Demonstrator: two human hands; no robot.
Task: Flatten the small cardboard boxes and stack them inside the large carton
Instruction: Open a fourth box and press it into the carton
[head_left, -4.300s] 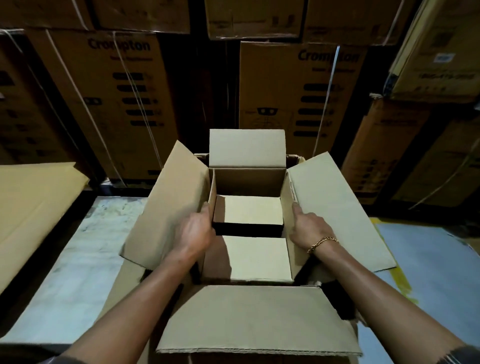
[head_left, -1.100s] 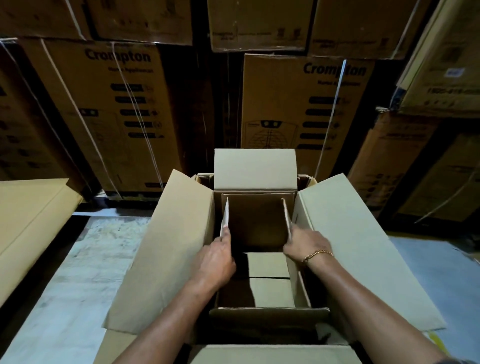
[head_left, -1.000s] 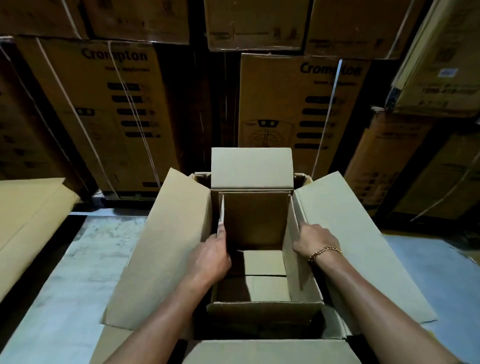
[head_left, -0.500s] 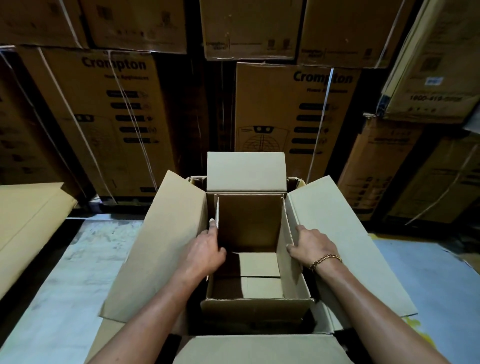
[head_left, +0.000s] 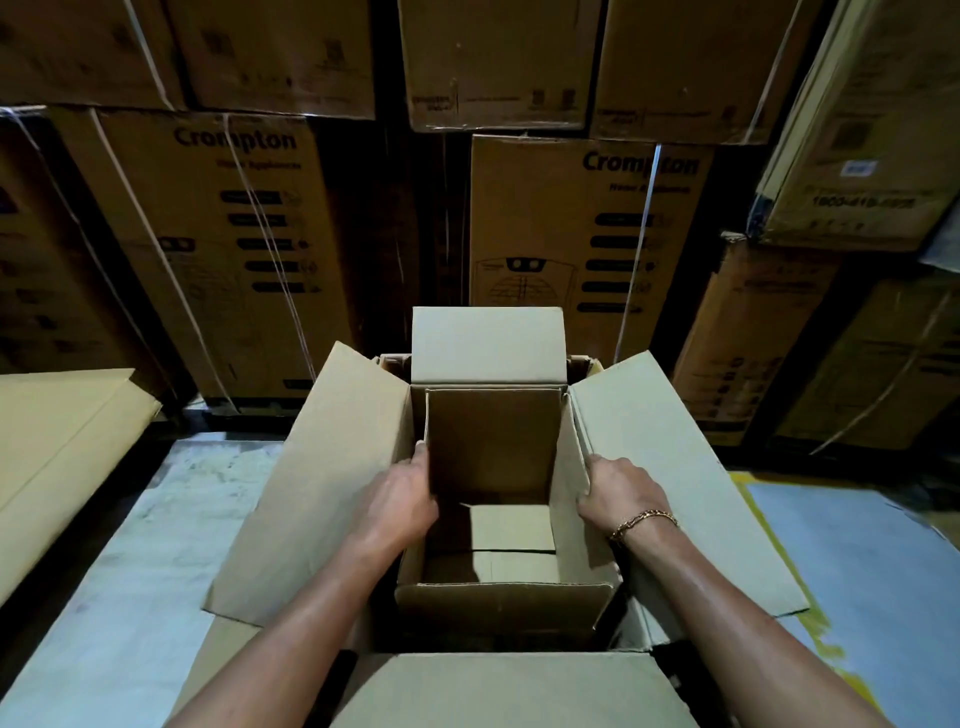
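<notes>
Gripping the left wall of the small box (head_left: 493, 441), the left hand (head_left: 402, 501) has its fingers curled round the edge, and the top that was folded shut seconds ago now stands open as the box sits upright inside the large carton (head_left: 322, 483). Over on the right, the right hand (head_left: 621, 491) clamps the opposite wall; it's still square-sided, so flattening looks yet to begin.

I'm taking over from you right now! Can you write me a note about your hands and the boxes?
Left hand grips the small box by its left wall; right hand grips its right wall.
The small box stands upright and open inside the large carton, whose flaps are spread.
Done: no flattened box shows inside.
Left: flatten this box and lay it in the carton.
</notes>
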